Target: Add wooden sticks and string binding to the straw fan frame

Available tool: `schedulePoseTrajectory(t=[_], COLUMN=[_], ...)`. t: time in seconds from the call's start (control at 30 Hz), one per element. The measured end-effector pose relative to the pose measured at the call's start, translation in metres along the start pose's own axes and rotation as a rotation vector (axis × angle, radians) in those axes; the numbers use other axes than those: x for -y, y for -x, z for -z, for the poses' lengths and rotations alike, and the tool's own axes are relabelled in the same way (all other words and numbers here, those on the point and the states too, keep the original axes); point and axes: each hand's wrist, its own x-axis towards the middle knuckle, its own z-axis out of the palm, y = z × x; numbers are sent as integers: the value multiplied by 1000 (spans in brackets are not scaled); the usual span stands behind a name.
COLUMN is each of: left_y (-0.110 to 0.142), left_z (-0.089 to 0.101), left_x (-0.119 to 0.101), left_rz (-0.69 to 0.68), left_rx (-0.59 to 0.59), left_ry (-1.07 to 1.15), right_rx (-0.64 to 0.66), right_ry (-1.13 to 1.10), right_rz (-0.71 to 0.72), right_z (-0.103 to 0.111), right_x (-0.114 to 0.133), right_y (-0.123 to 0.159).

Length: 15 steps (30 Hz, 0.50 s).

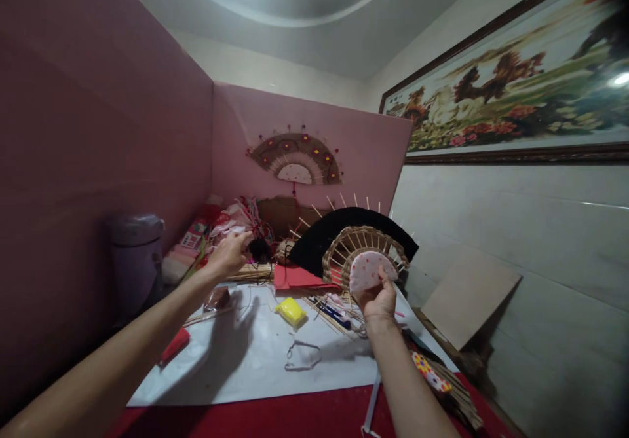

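Note:
My right hand point(381, 297) grips a hand fan by its pale, red-dotted half-round base, thumb on the front. The fan point(344, 228) is upright over the table, with a brown woven band, a wide black band above it and bare thin sticks poking past the top edge. My left hand point(232, 255) is raised to the left of the fan, fingers closed on a fuzzy black ball of yarn point(259, 249). A dark strand hangs near the ball. The fingertips behind it are partly hidden.
A yellow packet point(291, 311), a red packet point(174, 345), a brown packet point(217, 298), loose sticks and blue-handled tool point(334, 313) lie on the white sheet point(236, 385). A decorated fan point(297, 156) hangs on the pink panel. A purple container point(137, 268) stands left.

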Motion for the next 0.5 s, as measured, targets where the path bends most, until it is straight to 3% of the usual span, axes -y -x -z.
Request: schedulePoseTrajectory(t=[0.1, 0.2, 0.27, 0.33, 0.43, 0.5], left_y=[12, 37, 56, 74, 100, 112], left_z=[1, -3, -3, -2, -3, -4], left_x=[-2, -16, -28, -38, -41, -36], left_rz=[74, 65, 95, 143, 249, 301], left_rx=[-50, 31, 275, 486, 665, 711], left_ry=[198, 372, 810, 1009, 1077, 1016], right_rx=[-28, 43, 94, 142, 159, 145], right_ry=[-16, 1, 42, 77, 82, 77], right_rz=[-33, -72, -76, -69, -59, -57], right_z=[-5, -9, -11, -10, -9, -8], right_x=[-4, -10, -14, -16, -17, -17], right_y=[6, 13, 16, 17, 16, 14])
